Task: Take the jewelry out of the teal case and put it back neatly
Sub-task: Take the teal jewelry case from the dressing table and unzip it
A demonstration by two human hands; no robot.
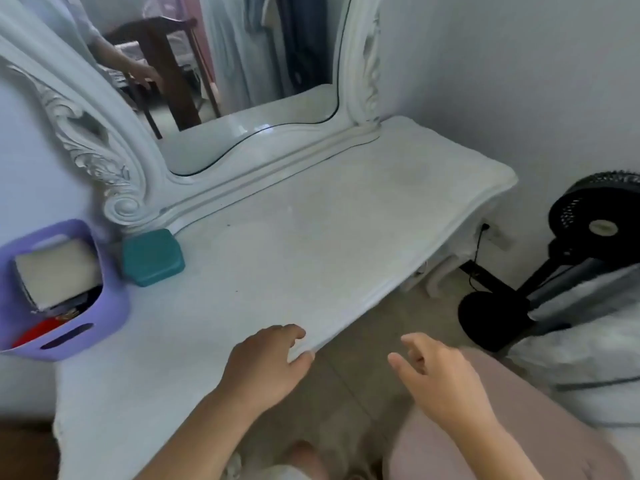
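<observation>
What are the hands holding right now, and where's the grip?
No object is held. The left hand rests on the front edge of the dressing table; the right hand hangs free, fingers loose. The teal case sits closed, untouched.

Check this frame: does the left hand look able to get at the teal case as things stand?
Probably yes. The left hand rests at the table's front edge; bare tabletop lies between it and the closed teal case, with the purple basket off to the side.
</observation>
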